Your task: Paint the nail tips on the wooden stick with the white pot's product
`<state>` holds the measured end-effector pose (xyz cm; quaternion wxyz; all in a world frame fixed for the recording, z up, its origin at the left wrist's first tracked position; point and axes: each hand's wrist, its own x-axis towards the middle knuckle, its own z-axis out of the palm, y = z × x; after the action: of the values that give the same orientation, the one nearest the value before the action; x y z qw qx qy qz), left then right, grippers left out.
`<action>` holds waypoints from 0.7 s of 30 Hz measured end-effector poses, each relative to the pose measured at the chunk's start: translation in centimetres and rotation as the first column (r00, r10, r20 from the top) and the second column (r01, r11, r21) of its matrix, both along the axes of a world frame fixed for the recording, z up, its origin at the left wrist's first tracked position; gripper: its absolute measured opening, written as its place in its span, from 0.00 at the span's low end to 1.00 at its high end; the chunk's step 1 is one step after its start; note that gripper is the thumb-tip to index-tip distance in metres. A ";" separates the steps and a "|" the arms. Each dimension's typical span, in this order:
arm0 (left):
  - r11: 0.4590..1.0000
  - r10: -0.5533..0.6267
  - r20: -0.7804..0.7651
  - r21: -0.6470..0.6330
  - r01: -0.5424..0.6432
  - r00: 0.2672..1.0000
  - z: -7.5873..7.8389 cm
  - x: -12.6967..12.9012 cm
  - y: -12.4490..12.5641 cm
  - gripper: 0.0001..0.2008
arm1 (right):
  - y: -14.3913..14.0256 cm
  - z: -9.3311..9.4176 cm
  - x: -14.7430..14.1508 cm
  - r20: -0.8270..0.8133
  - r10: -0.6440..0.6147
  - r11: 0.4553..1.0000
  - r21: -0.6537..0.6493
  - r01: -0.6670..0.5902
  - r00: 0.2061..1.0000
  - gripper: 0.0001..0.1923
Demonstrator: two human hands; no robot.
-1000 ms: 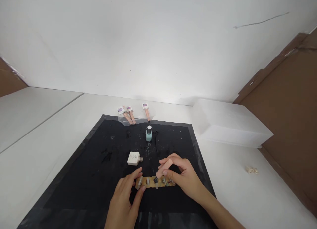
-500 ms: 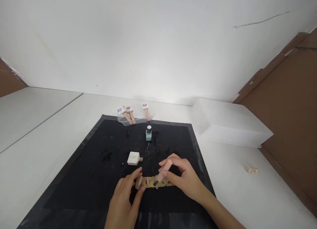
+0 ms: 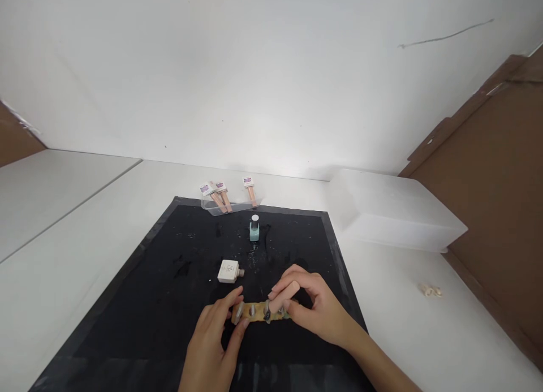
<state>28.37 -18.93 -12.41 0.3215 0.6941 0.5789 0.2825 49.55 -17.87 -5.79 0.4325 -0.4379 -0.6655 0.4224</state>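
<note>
A tan strip (image 3: 257,316) with several grey nail tips standing on it lies on the black mat (image 3: 178,284). My left hand (image 3: 212,347) pinches the strip's left end between thumb and forefinger. My right hand (image 3: 311,310) holds a small peach-pink stick (image 3: 283,296), its lower end down on the nail tips near the strip's right half. A white bottle (image 3: 229,271) lies on its side just beyond the strip. A teal nail polish bottle (image 3: 254,228) with a white cap stands farther back.
A clear tray (image 3: 231,205) with three pink labelled sticks sits at the mat's far edge. A frosted plastic box (image 3: 394,211) stands at the right, small beige bits (image 3: 430,291) lie on the white table, and brown cardboard (image 3: 500,194) lines the right side.
My right hand has lowered and tilted the peach stick down toward the nail tips on the strip. The left hand has stayed on the strip's left end.
</note>
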 end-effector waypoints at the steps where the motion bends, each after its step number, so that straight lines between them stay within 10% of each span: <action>1: 1.000 -0.001 0.002 0.005 0.001 1.000 -0.1 0.0 0.0 0.19 | 0.0 0.0 0.0 0.000 -0.001 1.000 0.003 0.001 1.000 0.20; 21: 0.998 -0.016 -0.010 -0.069 0.015 1.000 -0.3 -0.1 -0.1 0.21 | 0.0 -0.5 -0.2 0.023 -0.041 0.994 0.100 0.039 0.999 0.23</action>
<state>28.29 -19.04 -12.73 0.3443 0.6885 0.5846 0.2562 49.36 -17.86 -6.29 0.4538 -0.4341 -0.6821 0.3745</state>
